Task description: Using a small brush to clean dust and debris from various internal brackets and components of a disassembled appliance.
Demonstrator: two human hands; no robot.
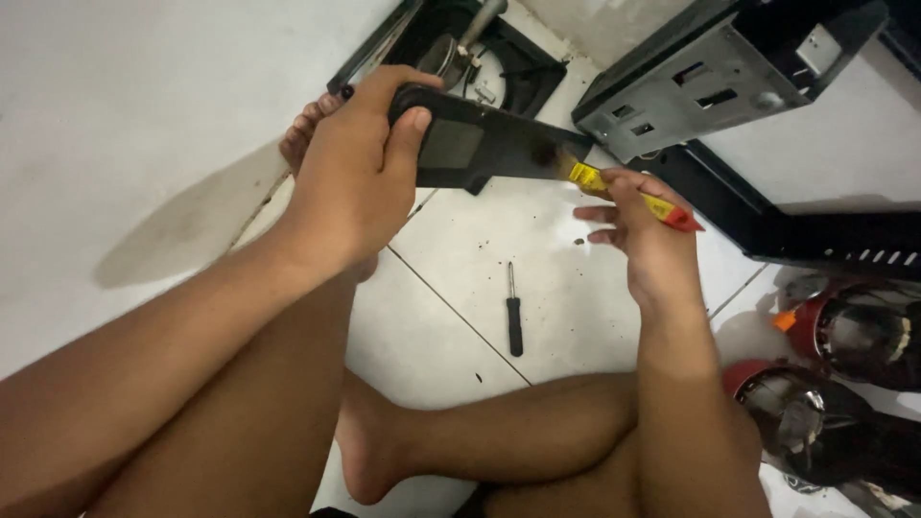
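A person seated on a white tiled floor (460, 317) is brushing a flat black panel (484, 146), which is being held up above the floor in front of the knees. The left hand (360, 168) is gripping the panel's near end, fingers wrapped over the top edge and thumb pressing on its face, so the grip is fully closed on it. The right hand (643, 225) is pinching a small paintbrush (624, 192) with a yellow and red handle between thumb and fingers, its bristles touching the panel's far end. Dark specks are lying on the tiles below, suggesting that some dust is already off; a smudge is showing by the bristles, so cleaning appears partly done. 1 black screwdriver (514, 315) is lying untouched on the floor between the hands, and an opened metal chassis (710, 82) is resting beyond.
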